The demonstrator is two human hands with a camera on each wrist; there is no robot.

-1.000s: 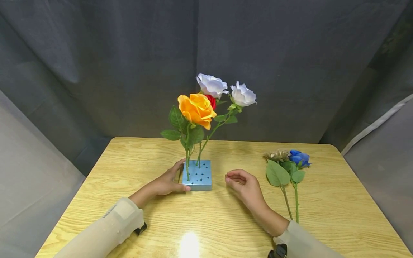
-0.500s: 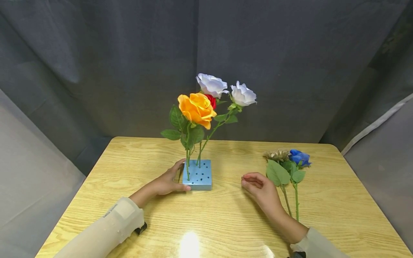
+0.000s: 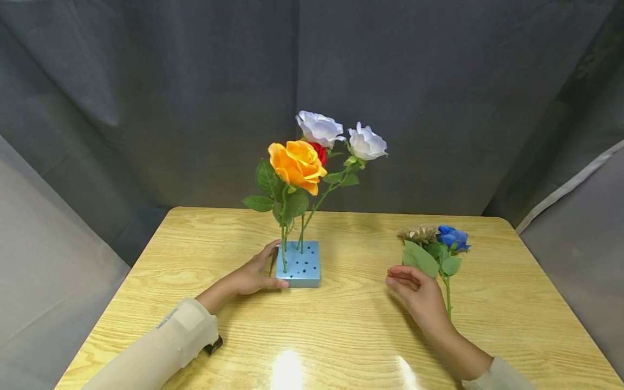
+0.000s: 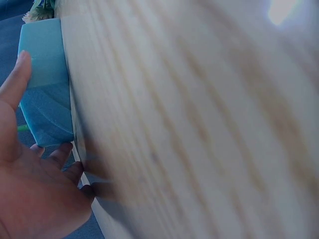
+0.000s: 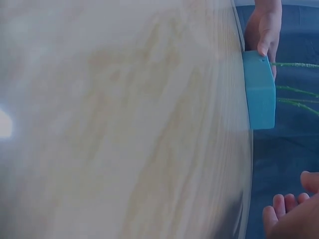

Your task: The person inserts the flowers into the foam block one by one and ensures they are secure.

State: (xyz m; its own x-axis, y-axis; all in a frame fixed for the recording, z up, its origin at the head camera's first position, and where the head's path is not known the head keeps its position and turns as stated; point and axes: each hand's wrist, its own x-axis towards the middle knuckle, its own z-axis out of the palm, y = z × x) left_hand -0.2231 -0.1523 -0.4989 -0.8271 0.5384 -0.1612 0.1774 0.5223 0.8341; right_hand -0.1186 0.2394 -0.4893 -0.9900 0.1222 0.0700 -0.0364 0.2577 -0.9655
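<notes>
My left hand [image 3: 251, 276] holds the left side of a light blue foam block [image 3: 307, 266] with holes in its top. Its thumb lies along the near face, and the other fingers reach behind. Stems stand in the block, bearing an orange rose [image 3: 296, 168], two white roses [image 3: 319, 130] and a partly hidden red flower [image 3: 320, 153]. Nothing is in my right hand [image 3: 419, 298], whose fingers are loosely bent above the table. It is just left of a lying blue rose [image 3: 452, 238] and a brownish flower [image 3: 419, 234], covering part of their stems.
The wooden table [image 3: 351, 325] ends at a back edge in front of a dark grey curtain [image 3: 195, 108]. Lighter grey cloth [image 3: 44, 271] hangs at the left side. The flower heads rise well above the block and lean right.
My right hand has moved right, away from the foam block to the lying flowers. The left hand, the block and the standing flowers have stayed in place.
</notes>
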